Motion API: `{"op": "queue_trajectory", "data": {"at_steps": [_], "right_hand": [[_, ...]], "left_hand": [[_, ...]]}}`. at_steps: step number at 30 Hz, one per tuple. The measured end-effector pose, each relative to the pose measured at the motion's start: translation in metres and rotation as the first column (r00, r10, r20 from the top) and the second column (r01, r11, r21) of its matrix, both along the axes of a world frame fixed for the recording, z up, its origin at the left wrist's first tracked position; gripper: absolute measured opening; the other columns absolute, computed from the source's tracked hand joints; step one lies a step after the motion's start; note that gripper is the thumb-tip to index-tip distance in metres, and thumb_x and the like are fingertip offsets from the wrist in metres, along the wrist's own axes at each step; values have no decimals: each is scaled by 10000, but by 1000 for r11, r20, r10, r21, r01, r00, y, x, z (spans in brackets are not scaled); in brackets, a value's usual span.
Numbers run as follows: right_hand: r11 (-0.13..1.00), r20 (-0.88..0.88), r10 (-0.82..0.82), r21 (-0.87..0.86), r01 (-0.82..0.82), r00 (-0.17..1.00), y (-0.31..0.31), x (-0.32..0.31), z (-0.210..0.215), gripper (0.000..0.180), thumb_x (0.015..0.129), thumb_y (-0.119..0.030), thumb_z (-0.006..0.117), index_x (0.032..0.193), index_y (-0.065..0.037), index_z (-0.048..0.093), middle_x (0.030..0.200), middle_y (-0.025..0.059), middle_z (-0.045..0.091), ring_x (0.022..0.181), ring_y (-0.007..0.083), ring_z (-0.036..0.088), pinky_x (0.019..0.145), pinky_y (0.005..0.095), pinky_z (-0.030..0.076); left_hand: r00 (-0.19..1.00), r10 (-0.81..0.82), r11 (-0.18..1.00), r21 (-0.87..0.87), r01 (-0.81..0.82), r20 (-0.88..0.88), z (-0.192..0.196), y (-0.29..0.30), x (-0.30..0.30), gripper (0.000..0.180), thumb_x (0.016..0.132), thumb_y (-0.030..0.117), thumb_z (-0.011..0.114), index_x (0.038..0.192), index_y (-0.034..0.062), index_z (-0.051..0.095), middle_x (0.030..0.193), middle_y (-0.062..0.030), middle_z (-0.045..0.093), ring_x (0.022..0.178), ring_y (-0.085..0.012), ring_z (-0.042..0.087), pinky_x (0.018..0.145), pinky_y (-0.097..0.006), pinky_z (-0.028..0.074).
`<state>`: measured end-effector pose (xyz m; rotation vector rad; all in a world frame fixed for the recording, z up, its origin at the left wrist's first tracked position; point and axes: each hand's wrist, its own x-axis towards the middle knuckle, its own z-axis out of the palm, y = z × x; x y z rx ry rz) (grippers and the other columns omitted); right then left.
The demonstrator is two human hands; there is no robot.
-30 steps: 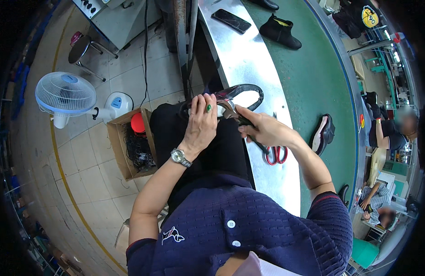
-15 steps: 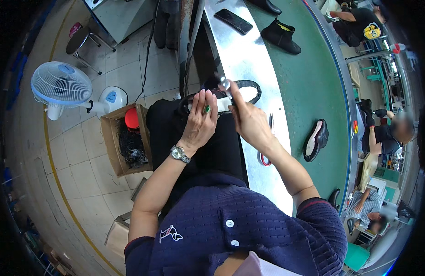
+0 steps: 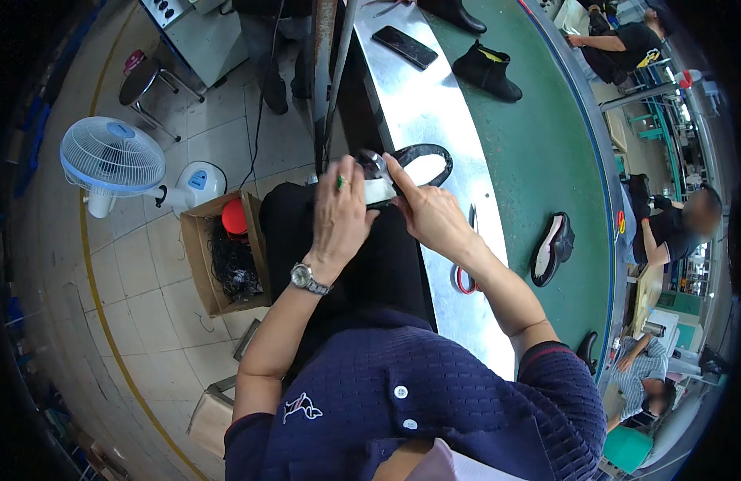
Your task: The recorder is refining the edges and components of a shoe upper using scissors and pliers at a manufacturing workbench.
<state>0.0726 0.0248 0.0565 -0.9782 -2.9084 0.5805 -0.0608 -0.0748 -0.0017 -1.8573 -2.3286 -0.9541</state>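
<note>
across the edge of the long, silver metal counter [image 3: 470, 325] is a black shoe with its white underside facing up [image 3: 424, 170]. the left hand [image 3: 339, 218] covers the shoe's left end; whether its fingers are clamped on it, i cannot tell. the right hand [image 3: 430, 212] has its fingers clamped on a shiny metal-headed tool [image 3: 371, 164]. if the shoe turns under a loose hold, the tool could slip and pinch the left hand, just beside it.
</note>
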Motion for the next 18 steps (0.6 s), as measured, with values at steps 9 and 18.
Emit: {"op": "queue_trajectory", "data": {"at_steps": [9, 18], "right_hand": [[997, 31, 34, -67, -32, 999, -7, -13, -6, 680, 927, -136, 540, 1507, -121, 184, 669, 234, 619, 608, 427, 613, 575, 509, 471], [998, -8, 31, -47, -31, 999, -12, -13, -12, 704, 925, -136, 549, 1505, -98, 151, 685, 240, 626, 611, 418, 621, 567, 511, 470]], "left_hand": [[997, -40, 990, -134, 31, -62, 1, -12, -19, 652, 656, 45, 787, 1241, -67, 520, 1230, -223, 554, 1160, -361, 533, 975, -410, 466], [998, -33, 998, -51, 36, 62, 3, -15, -19, 700, 649, 36, 807, 1259, -46, 474, 1216, -230, 584, 1159, -376, 552, 961, -411, 473]]}}
